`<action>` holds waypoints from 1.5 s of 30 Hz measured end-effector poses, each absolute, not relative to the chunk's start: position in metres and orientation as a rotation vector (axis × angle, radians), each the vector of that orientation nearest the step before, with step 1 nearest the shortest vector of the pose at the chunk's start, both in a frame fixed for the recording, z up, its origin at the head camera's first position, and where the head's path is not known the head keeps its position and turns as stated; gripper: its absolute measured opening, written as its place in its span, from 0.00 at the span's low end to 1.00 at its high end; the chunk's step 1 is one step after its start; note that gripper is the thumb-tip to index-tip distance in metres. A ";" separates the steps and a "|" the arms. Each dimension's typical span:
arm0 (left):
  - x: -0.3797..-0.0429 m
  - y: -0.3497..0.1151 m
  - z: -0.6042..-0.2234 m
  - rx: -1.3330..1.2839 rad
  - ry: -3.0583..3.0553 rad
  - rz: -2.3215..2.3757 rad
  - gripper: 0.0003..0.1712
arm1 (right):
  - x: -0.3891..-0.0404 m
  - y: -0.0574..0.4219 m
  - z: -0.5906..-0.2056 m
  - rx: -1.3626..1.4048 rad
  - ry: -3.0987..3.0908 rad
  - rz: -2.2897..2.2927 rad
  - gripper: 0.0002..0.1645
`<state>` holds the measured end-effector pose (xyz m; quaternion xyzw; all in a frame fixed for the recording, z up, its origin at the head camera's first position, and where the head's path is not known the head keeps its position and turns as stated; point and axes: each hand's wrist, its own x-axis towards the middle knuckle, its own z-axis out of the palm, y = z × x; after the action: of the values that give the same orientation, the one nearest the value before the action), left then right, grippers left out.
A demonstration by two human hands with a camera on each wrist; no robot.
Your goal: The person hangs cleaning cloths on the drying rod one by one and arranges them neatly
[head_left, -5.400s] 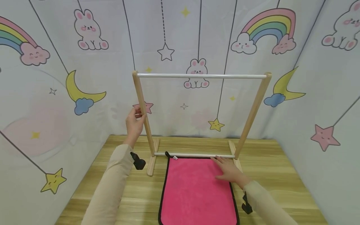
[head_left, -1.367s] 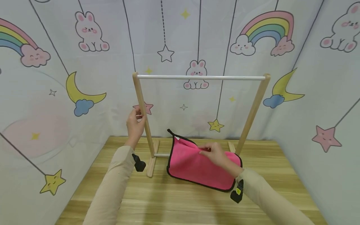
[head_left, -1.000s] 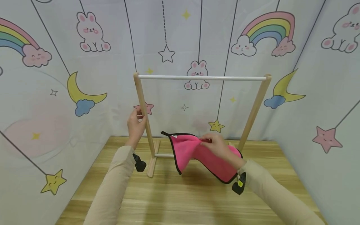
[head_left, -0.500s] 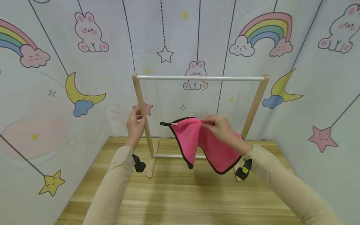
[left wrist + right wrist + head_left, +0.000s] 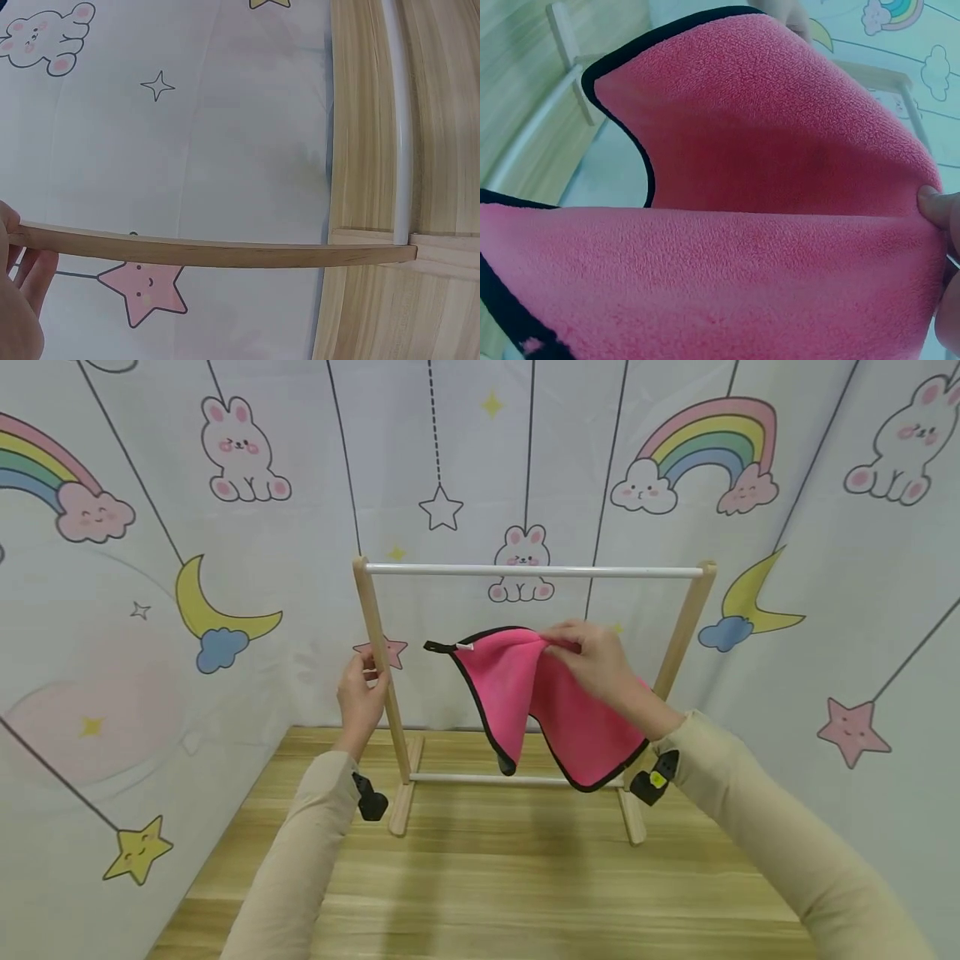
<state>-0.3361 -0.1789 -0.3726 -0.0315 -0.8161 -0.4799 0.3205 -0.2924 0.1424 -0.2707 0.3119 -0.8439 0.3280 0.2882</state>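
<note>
A pink towel (image 5: pixel 498 685) with black edging hangs in folds from my right hand (image 5: pixel 600 664), which pinches it at the top. Its black loop (image 5: pixel 437 647) and a small white tag stick out to the left. The towel is in the air, below the top bar of a wooden rack (image 5: pixel 532 571). In the right wrist view the thumb presses on the fluffy towel (image 5: pixel 727 262) at the right edge. My left hand (image 5: pixel 362 695) grips the rack's left post (image 5: pixel 384 664); the left wrist view shows fingers (image 5: pixel 37 274) round that post (image 5: pixel 195 253).
The rack's lower white bar (image 5: pixel 480 777) joins two wooden feet (image 5: pixel 402 806) on the wood-grain table (image 5: pixel 480 893). White cloth walls (image 5: pixel 307 468) printed with rabbits, stars and rainbows stand at the back and both sides.
The towel lay flat on the table; my right hand, once spread on it, has pinched it and raised it up towards the top bar. The left hand has stayed on the post.
</note>
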 end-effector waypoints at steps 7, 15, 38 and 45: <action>-0.335 -0.179 -0.376 -0.084 -2.171 -1.216 0.17 | -0.296 0.140 -0.249 0.828 -2.200 0.789 0.13; -0.335 -0.181 -0.378 -0.064 -2.188 -1.207 0.16 | -0.305 0.136 -0.226 0.809 -2.166 0.710 0.14; -0.331 -0.179 -0.378 -0.093 -2.202 -1.140 0.15 | -0.346 0.133 -0.177 0.689 -2.064 0.608 0.10; -0.328 -0.180 -0.379 -0.082 -2.216 -1.139 0.14 | -0.357 0.127 -0.183 0.654 -2.165 0.633 0.11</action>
<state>-0.3280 -0.1802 -0.3786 -0.0311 -0.8426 -0.4330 0.3186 -0.3566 0.1273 -0.1835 0.2567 -0.8503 0.2488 0.3863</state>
